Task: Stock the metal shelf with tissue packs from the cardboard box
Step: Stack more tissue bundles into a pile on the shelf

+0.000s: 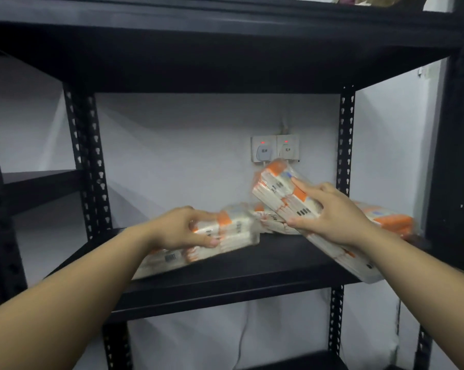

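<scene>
A black metal shelf (252,273) faces me at chest height. My left hand (183,228) grips a white and orange tissue pack (225,236) lying on the shelf board, thumb under its near side. My right hand (329,212) holds a second tissue pack (279,190) tilted up at the right, its far end raised toward the wall and its near end past the shelf's front edge. More tissue packs lie on the board: one behind (273,222) and one at the far right (391,217). The cardboard box is out of view.
Two wall sockets (275,150) with red lights sit on the white wall behind the shelf. Black perforated uprights (92,161) (345,140) frame the bay. Another shelf board (225,49) hangs overhead. A neighbouring shelf (38,182) is at the left.
</scene>
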A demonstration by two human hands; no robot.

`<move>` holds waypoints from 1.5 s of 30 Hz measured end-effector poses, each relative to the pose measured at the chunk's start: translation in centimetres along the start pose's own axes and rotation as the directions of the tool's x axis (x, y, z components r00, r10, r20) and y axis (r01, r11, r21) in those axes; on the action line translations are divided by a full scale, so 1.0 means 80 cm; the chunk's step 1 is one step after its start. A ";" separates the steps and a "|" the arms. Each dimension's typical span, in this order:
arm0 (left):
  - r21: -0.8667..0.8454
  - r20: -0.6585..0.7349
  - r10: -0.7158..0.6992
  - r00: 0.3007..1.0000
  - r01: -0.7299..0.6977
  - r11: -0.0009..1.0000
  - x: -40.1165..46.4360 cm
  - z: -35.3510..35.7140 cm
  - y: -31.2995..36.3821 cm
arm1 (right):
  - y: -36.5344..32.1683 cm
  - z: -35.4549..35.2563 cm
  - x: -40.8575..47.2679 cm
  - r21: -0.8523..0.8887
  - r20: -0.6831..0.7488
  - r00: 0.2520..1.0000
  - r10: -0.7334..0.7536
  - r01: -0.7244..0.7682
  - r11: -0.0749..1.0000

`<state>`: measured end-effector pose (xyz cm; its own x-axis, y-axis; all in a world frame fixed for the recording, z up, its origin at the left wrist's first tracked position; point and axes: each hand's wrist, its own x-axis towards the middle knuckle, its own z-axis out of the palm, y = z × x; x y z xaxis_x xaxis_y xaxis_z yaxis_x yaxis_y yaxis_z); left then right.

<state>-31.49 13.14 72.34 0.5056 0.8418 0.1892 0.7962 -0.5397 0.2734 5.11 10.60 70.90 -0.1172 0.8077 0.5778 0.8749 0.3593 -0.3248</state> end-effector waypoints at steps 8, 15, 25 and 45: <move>-0.203 -0.100 -0.027 0.995 0.006 0.979 0.033 0.011 0.009 | -0.004 -0.006 -0.009 -0.032 0.022 0.998 -0.060 0.061 0.998; -0.651 -0.083 -0.073 0.994 0.001 0.759 0.065 -0.006 0.119 | -0.013 -0.020 -0.025 -0.178 0.074 0.996 -0.053 0.065 0.982; -0.857 -0.156 -0.140 0.978 -0.064 0.511 0.091 0.009 0.148 | 0.013 -0.032 -0.053 -0.068 -0.014 1.000 -0.006 0.005 0.998; -0.761 -0.175 -0.253 0.952 0.032 0.648 0.123 0.047 0.084 | 0.091 0.015 -0.128 0.275 -0.092 0.951 0.296 -0.261 0.925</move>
<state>-19.93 17.87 72.51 0.2217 0.9352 0.2761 0.2792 -0.3322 0.9010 12.14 5.50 61.70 0.1906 0.8310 0.5226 0.7106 0.2505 -0.6575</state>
